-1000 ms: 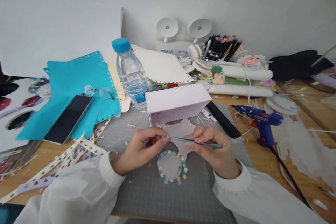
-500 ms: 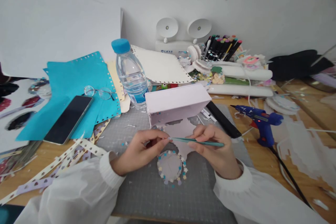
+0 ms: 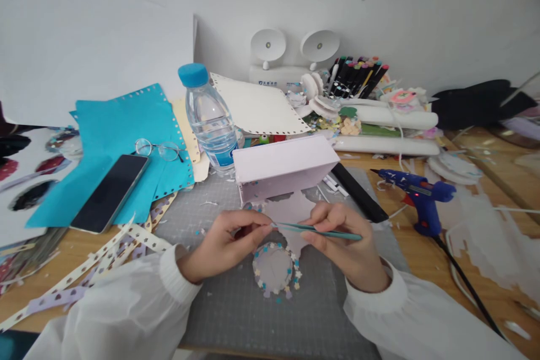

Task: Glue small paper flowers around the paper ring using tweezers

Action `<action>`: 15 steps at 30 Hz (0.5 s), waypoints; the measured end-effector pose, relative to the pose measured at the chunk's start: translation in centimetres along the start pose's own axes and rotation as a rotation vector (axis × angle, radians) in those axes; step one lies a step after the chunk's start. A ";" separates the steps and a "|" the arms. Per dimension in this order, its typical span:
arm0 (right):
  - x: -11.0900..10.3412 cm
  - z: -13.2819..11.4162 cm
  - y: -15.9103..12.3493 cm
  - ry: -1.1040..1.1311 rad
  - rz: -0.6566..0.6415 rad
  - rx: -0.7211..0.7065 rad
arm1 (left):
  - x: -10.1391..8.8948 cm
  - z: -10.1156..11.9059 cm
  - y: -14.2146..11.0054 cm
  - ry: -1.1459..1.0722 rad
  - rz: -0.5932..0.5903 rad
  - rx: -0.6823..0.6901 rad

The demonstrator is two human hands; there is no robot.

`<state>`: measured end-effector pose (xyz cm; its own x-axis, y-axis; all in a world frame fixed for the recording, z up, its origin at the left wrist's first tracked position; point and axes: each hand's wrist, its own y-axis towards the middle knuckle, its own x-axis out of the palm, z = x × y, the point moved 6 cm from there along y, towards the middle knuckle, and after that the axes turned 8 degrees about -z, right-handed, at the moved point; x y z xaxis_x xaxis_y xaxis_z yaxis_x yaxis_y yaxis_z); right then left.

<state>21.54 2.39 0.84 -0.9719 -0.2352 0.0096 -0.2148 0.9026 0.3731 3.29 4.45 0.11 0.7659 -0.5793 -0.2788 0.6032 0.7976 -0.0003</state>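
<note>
Teal tweezers point(image 3: 333, 233) are pinched in my right hand point(image 3: 343, 242), their tips pointing left. Those tips meet the fingertips of my left hand point(image 3: 230, 242), which is closed in a pinch; whatever tiny piece may lie between its fingers is too small to make out. Below the hands, a pale round disc point(image 3: 273, 269) lies on the grey cutting mat point(image 3: 236, 320), its edge dotted with small blue, cream and lilac star and flower shapes. Behind the tweezers a piece of pale lilac paper point(image 3: 295, 208) with a curved outline lies partly hidden.
A pale box point(image 3: 287, 160) stands beyond my hands, beside a water bottle point(image 3: 211, 118). A blue glue gun point(image 3: 422, 197) with a lit red light rests at right. At left are a phone point(image 3: 110, 192), glasses point(image 3: 158, 149) and punched paper strips point(image 3: 97, 264).
Almost nothing differs. The tweezers tilt very slightly, with the back end a touch lower; both hands stay in place.
</note>
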 end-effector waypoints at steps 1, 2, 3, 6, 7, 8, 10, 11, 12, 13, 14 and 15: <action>0.0 0.0 0.0 -0.013 -0.003 -0.005 | 0.0 0.1 0.0 0.000 -0.003 0.005; 0.0 -0.1 0.0 -0.025 -0.007 -0.011 | 0.0 0.2 0.0 0.000 -0.007 0.007; 0.0 -0.1 -0.1 -0.034 -0.011 -0.018 | 0.1 0.2 0.1 -0.001 -0.011 0.007; 0.0 -0.2 -0.1 -0.041 -0.010 -0.027 | 0.1 0.4 0.2 -0.001 -0.007 -0.011; -0.1 -0.1 -0.1 -0.038 -0.008 -0.028 | 0.1 0.4 0.2 -0.001 -0.003 -0.020; -0.1 -0.1 -0.1 -0.035 -0.006 -0.031 | 0.1 0.4 0.2 0.000 0.003 -0.025; -0.1 0.0 -0.1 -0.023 0.000 -0.031 | 0.1 0.4 0.2 0.005 0.007 -0.030; -0.2 0.0 -0.2 -0.014 0.004 -0.029 | 0.1 0.3 0.2 0.005 0.005 -0.031; -0.2 0.1 -0.2 -0.005 0.007 -0.027 | 0.1 0.3 0.1 0.004 0.003 -0.031; -0.2 0.2 -0.2 0.005 0.010 -0.023 | 0.2 0.2 0.1 0.002 -0.003 -0.034; -0.3 0.3 -0.2 0.016 0.011 -0.021 | 0.2 0.1 0.0 -0.001 -0.007 -0.037; -0.3 0.4 -0.2 0.029 0.011 -0.018 | 0.2 0.0 0.0 -0.004 -0.010 -0.039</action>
<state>21.83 2.46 0.43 -0.9709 -0.2362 0.0404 -0.2024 0.8987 0.3890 3.46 4.30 0.08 0.7607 -0.5880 -0.2750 0.6018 0.7976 -0.0410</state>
